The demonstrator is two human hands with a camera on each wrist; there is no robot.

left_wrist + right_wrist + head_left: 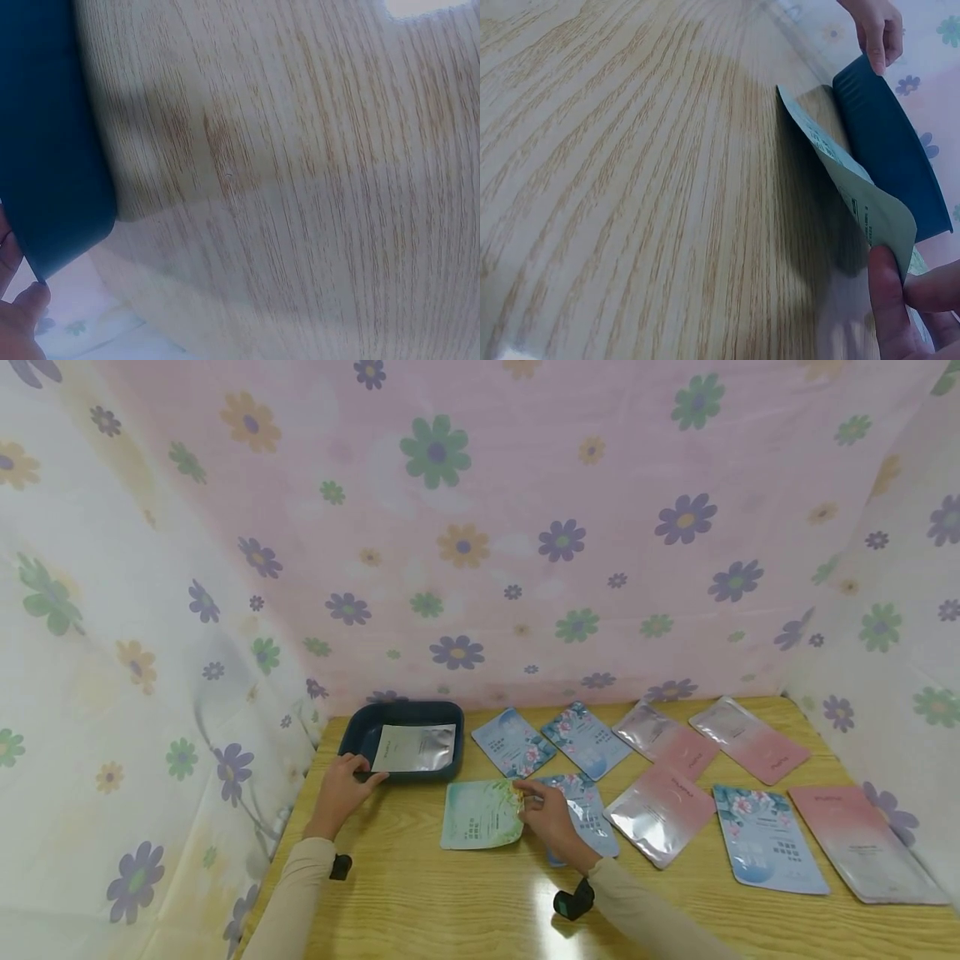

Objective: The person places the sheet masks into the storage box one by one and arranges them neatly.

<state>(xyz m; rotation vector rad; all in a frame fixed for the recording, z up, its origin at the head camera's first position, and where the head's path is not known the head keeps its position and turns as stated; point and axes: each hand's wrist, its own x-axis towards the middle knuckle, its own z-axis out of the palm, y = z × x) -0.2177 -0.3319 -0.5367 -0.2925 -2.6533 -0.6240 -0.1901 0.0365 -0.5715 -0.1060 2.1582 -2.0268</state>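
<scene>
My left hand (342, 793) pinches the near left rim of a dark blue plastic bin (415, 777), thumb on one side of the wall and fingers on the other. Inside the bin lies a pale silver-green sachet (408, 748). My right hand (551, 818) pinches the right edge of a green sheet-mask packet (480, 814) with a leaf print, between thumb and fingers. In the right wrist view that packet (847, 180) is tilted up off the table, its edge bent near the thumb. Under my right hand lies a blue floral packet (592, 827), partly covered.
More blue floral packets (512, 743) lie right of the bin along the back. Several pink-and-silver packets (663, 814) spread over the right side, some overlapping. Flowered cloth (480, 527) hangs behind and at both sides of the wooden table (420, 902).
</scene>
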